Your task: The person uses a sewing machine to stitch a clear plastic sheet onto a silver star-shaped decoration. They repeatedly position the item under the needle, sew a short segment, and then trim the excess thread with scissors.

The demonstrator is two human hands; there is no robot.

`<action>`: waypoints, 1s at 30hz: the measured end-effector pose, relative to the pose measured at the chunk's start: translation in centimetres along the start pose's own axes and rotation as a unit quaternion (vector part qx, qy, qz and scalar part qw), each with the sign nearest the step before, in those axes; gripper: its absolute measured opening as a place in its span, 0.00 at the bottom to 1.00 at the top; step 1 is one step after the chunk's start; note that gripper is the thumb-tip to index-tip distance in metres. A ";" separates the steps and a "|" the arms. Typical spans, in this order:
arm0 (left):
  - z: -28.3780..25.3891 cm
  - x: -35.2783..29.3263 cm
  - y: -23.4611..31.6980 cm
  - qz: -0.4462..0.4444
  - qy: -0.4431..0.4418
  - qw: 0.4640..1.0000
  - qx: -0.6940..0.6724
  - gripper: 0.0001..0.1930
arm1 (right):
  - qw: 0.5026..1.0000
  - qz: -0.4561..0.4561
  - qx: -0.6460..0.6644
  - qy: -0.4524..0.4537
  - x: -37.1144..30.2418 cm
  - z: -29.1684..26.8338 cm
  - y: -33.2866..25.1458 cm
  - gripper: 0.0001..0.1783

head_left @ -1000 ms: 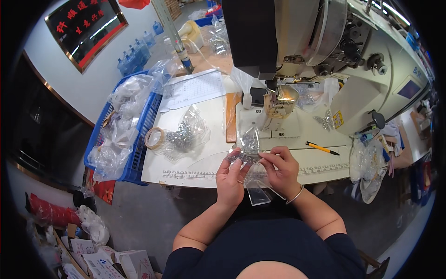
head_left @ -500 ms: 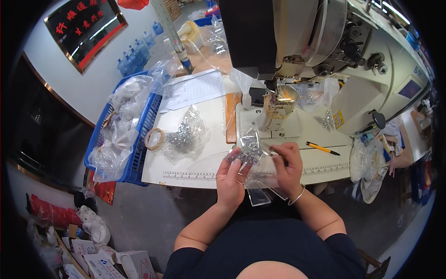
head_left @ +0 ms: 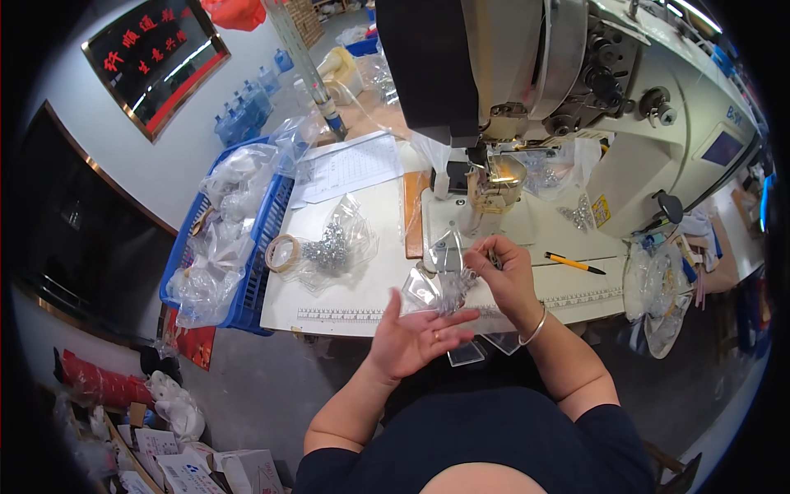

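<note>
My right hand (head_left: pixel 506 276) is closed in a pinch in front of the sewing machine. From its fingers hangs a bunch of clear plastic pieces with small silvery metal parts (head_left: pixel 454 290). Just below and left of the bunch is my left hand (head_left: pixel 418 336), palm up with fingers spread, holding nothing. Whether its fingertips touch the plastic I cannot tell. Clear flat plastic squares (head_left: pixel 467 353) show at the table's front edge, below my right hand. Left of the bunch lies a clear bag of small silvery parts (head_left: pixel 331 249).
The sewing machine's head (head_left: pixel 498 185) stands just beyond my hands. A tape roll (head_left: pixel 283 253), paper sheets (head_left: pixel 350 169) and a blue basket of plastic bags (head_left: pixel 267 222) lie to the left. Rightward are a yellow pen (head_left: pixel 575 263) and more silvery parts (head_left: pixel 580 216).
My left hand has let go of the bunch, opened and moved down. My right hand has moved slightly left and up and now holds the bunch. The view has shifted slightly.
</note>
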State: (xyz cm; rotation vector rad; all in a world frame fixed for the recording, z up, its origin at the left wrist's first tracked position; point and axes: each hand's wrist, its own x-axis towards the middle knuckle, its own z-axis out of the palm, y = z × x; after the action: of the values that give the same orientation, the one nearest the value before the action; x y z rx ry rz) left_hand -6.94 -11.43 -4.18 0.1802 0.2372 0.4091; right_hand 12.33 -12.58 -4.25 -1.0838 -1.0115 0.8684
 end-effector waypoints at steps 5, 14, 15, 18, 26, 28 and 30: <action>-3.1 -3.6 2.0 0.170 0.069 0.835 0.519 0.44 | 0.971 0.104 0.201 0.081 0.7 0.2 -0.6 0.07; -4.0 3.4 -3.0 0.339 0.054 0.835 0.429 0.37 | 0.937 0.121 0.312 0.106 -1.5 3.2 0.7 0.08; -3.5 4.1 -2.6 0.322 0.030 0.886 0.331 0.36 | 0.940 0.112 0.305 0.104 -2.0 3.4 1.0 0.08; -1.8 5.0 -1.6 0.398 0.030 0.901 0.171 0.22 | 0.956 0.095 0.255 0.106 -3.9 4.0 1.8 0.06; -0.5 3.4 0.2 0.407 0.113 0.835 0.352 0.11 | 0.928 -0.279 -0.235 0.076 -3.3 -0.8 -0.8 0.09; 0.1 3.3 0.1 0.394 0.082 0.835 0.377 0.13 | 0.880 -0.344 -0.325 0.024 -1.8 0.3 -3.2 0.17; 1.3 2.8 0.1 0.373 0.041 0.843 0.385 0.13 | 0.873 -0.328 -0.360 0.004 -1.2 0.9 -4.5 0.20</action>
State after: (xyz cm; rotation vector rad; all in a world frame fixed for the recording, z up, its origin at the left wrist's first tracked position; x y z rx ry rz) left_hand -4.11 -10.35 -3.51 1.0769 0.4082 1.0909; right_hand 11.39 -14.60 -0.06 -1.2141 -1.6288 -0.1010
